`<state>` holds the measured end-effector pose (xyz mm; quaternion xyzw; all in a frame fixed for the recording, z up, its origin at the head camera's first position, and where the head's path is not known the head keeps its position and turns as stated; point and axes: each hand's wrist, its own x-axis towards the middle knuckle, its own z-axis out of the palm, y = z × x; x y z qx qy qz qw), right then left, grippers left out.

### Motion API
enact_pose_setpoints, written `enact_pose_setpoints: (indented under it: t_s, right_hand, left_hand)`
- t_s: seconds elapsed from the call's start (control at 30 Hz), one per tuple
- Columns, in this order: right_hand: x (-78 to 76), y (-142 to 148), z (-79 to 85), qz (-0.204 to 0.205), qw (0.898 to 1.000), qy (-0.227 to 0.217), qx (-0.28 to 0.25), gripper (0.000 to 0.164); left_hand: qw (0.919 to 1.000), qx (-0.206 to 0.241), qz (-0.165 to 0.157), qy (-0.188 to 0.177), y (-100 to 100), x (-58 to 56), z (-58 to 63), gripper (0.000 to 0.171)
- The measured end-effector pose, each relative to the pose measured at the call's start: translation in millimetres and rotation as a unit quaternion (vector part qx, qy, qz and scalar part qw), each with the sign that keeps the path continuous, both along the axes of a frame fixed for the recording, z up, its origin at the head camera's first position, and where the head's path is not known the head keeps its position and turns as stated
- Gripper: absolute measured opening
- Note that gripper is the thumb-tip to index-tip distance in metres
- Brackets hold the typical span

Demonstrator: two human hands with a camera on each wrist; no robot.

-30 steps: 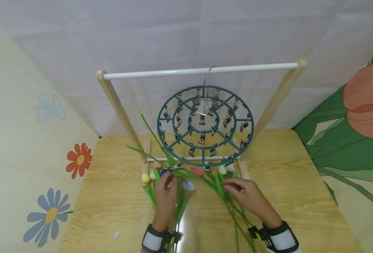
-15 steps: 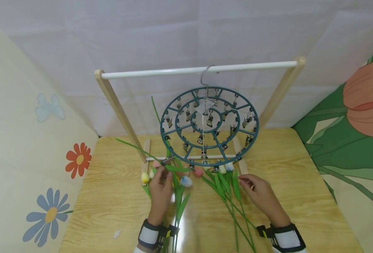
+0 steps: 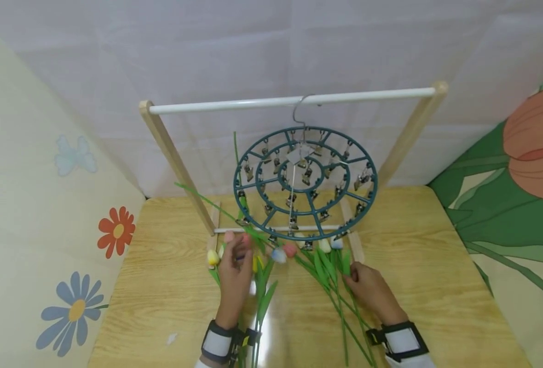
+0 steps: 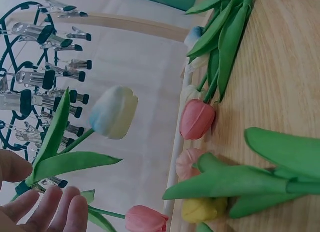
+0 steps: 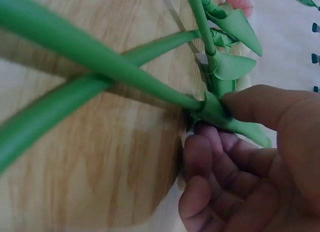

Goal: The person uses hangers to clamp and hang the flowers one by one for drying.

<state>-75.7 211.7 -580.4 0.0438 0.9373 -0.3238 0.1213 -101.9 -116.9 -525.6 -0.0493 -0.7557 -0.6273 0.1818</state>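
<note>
A round green clip hanger (image 3: 310,212) carries many metal clips. At its left side, an artificial blue-and-white tulip (image 4: 114,112) hangs head down from a clip, beside a pink tulip (image 4: 146,218). My left hand (image 3: 235,271) is just under that clip, thumb and fingers apart on either side of the stem and leaf base. My right hand (image 3: 370,287) pinches the leaf base of a green-stemmed tulip (image 5: 215,110) between thumb and index finger, in the right-hand bunch on the table; its other fingers are curled beneath.
A rack with a white bar (image 3: 234,104) and wooden posts holds the hanger by its hook. More tulips lie on the wooden table (image 3: 170,286), including a yellow one (image 3: 213,257) at left and a pink one (image 3: 290,249) in the middle. Painted walls flank both sides.
The hanger has turned and shifted slightly right, and the hanging tulips moved with it. My left hand's fingers have parted. My right hand went right, then came back onto a tulip's leaf base.
</note>
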Motion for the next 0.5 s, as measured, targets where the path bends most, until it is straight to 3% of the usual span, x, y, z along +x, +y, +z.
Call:
enact_pose_setpoints:
  t_s: [0.2, 0.37, 0.5]
  right_hand:
    - [4.4, 2, 7.3, -0.002, 1.000, 0.024, -0.014, 0.018]
    - [8.7, -2, 29.4, 0.017, 0.998, 0.047, -0.034, 0.011]
    - [11.0, -9, 47.9, 0.053, 0.996, 0.058, -0.029, 0.021]
  left_hand:
    - [0.9996, -0.029, 0.005, 0.004, 2, 6.8, -1.7, 0.028]
    - [0.9989, -0.046, -0.008, -0.005, 5, 11.1, 0.1, 0.022]
    - [0.9986, -0.047, -0.021, -0.014, 8, 13.8, -1.8, 0.019]
